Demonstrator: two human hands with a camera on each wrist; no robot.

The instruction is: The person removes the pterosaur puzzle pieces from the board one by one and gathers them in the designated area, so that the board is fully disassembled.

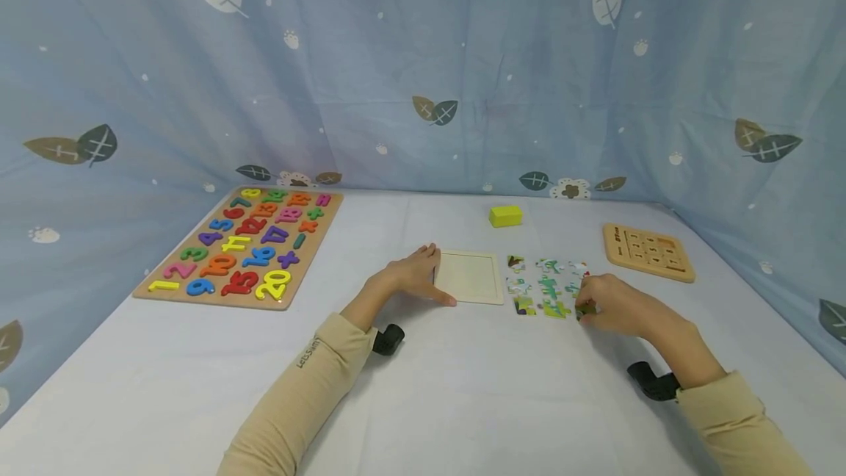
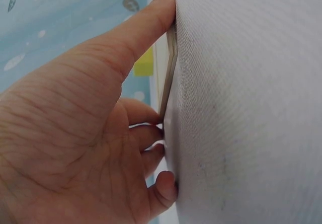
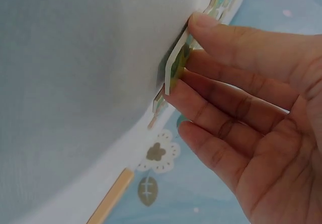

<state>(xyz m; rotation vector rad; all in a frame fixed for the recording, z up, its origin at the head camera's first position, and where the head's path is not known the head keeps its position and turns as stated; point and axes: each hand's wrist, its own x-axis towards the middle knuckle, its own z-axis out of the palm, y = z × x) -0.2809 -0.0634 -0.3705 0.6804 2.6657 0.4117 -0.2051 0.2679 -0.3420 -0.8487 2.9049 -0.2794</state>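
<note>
My left hand [image 1: 418, 274] grips the left side of a square wooden puzzle tray [image 1: 469, 278]. In the left wrist view its thumb [image 2: 146, 30] lies on the near edge, and the fingertips touch the tray's left side and the table. The tray's inside shows bare pale wood. My right hand [image 1: 615, 303] pinches a green jigsaw piece [image 3: 176, 65] between thumb and fingers, tilted up at one side. Several more jigsaw pieces [image 1: 550, 286] lie in loose rows between the tray and this hand, picture side up; the fingers partly cover the nearest ones.
A board of coloured numbers [image 1: 251, 248] lies at the left. Behind the pieces stands a yellow-green block [image 1: 505, 217]. A wooden number board [image 1: 648, 252] lies back right, beyond my right hand. A blue patterned curtain [image 1: 423, 57] closes off the white table's [image 1: 463, 402] far side.
</note>
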